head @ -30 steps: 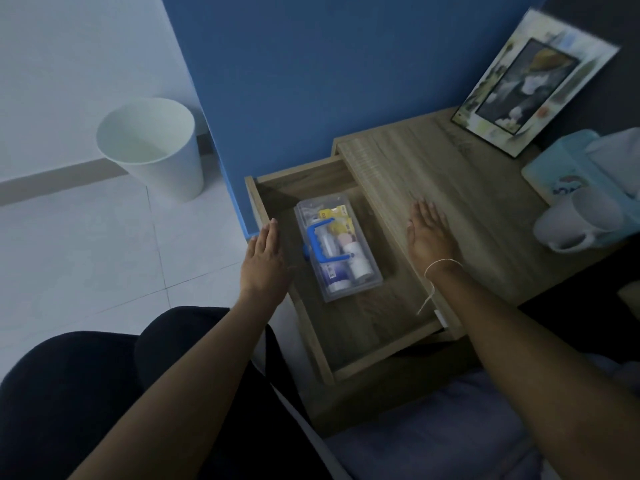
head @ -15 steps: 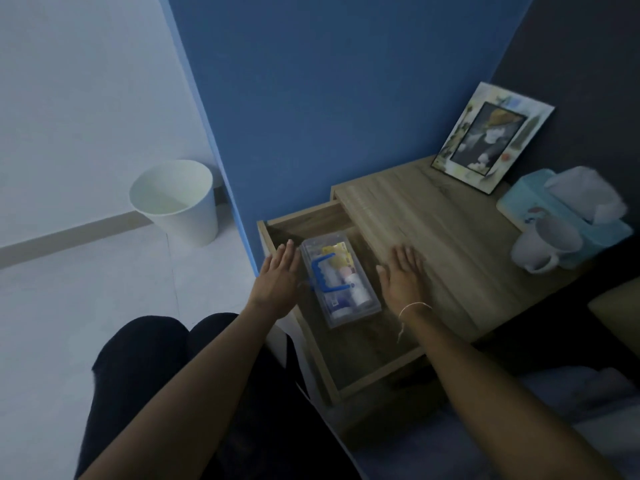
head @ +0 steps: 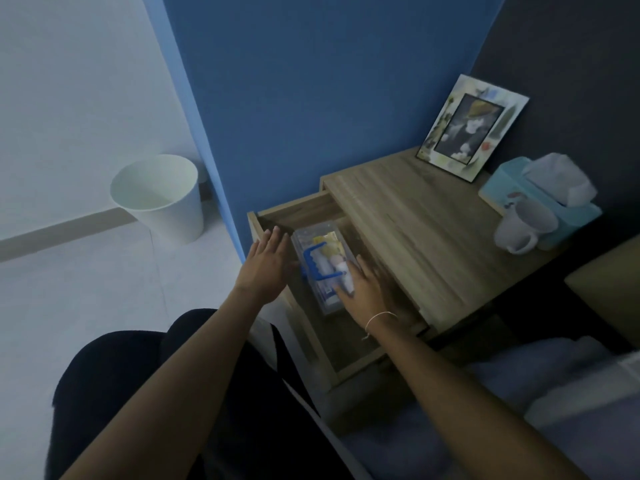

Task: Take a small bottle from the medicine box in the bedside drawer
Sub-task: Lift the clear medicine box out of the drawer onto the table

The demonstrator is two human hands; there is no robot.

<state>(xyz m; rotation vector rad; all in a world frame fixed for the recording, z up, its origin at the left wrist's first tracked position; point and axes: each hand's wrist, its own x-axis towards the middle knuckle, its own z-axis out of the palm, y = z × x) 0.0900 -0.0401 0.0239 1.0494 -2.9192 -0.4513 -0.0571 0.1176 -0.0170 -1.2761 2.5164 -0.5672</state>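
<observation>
The wooden bedside drawer (head: 294, 212) stands pulled out. Inside it lies a clear plastic medicine box (head: 320, 265) with a blue handle; small bottles and yellow packets show through its lid. My left hand (head: 266, 266) hovers flat over the drawer's left edge, fingers spread, just left of the box. My right hand (head: 363, 291) is blurred and rests open on the box's right near corner, covering part of it. A thin bracelet circles my right wrist. Neither hand holds anything.
On the bedside table top (head: 408, 223) stand a picture frame (head: 472, 128), a blue tissue box (head: 543, 199) and a white mug (head: 524, 226). A white waste bin (head: 159, 199) sits on the floor at left. A blue wall rises behind the drawer.
My right hand has moved left from the table's front edge down onto the medicine box. My left hand has edged closer to the box. The camera has tilted up.
</observation>
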